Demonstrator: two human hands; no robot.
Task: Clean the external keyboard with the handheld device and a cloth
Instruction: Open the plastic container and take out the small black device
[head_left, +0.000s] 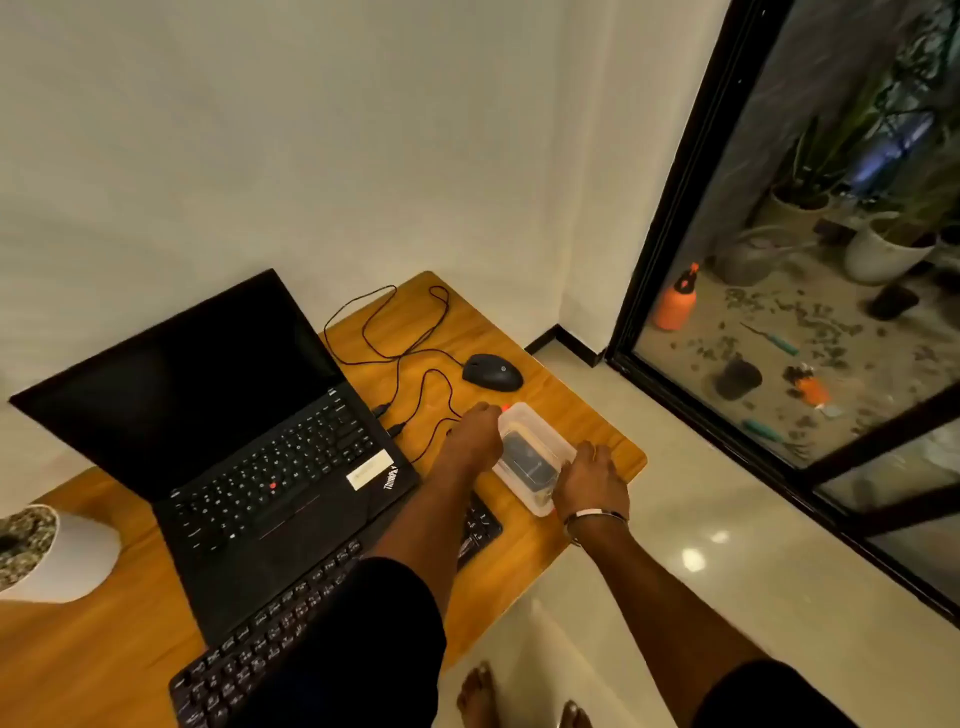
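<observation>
A black external keyboard lies along the front of the wooden table, partly under my left arm. To its right stands a clear plastic box with a lid and a dark object inside, which I cannot make out. My left hand grips the box's far left edge, fingers curled over the rim. My right hand grips its near right edge. No cloth is in sight.
An open black laptop sits behind the keyboard. A wired black mouse and loose cables lie behind the box. A white plant pot stands at the left. The table's right edge is close to the box; a glass door is at the right.
</observation>
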